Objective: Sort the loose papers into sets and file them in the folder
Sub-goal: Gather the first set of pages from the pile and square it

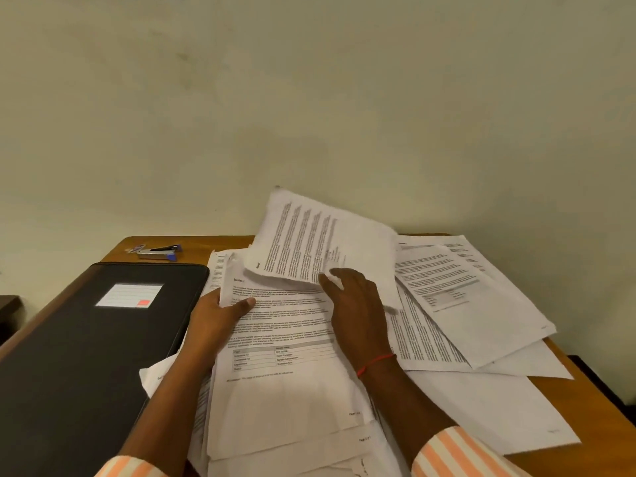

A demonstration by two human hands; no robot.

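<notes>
Nearest the camera, two striped sleeves, orange and white, enter from the bottom edge: left sleeve (pixel 132 468), right sleeve (pixel 457 452). Between them sits a thick pile of papers (pixel 285 407), printed sheets loosely stacked, edges uneven, covering the middle of the wooden table (pixel 564 373). Top sheet of the pile shows text blocks and a small table near its lower half.

Left of the pile lies a black folder (pixel 69 356), closed, flat on the table, with a white label (pixel 129 295) carrying a red square. Some pile sheets butt against the folder's right edge.

Left hand (pixel 215 318) grips the left edge of the top sheets, thumb on top, fingers curled underneath. Right hand (pixel 354 304) is further in, a red thread (pixel 375 363) round the wrist. Its thumb and fingers pinch the near edge of a lifted sheet (pixel 320 239), which stands tilted up off the pile, printed side toward the camera, top corner up against the wall.

Right of the hands, more sheets (pixel 464 294) lie fanned and overlapping at angles, reaching the table's right edge, one blank-looking sheet lowest and nearest.

Far left corner of the table: a stapler (pixel 158 252), silver and black with blue ends, lying well apart from the papers, just beyond the folder. Behind everything a plain cream wall (pixel 309 98).
</notes>
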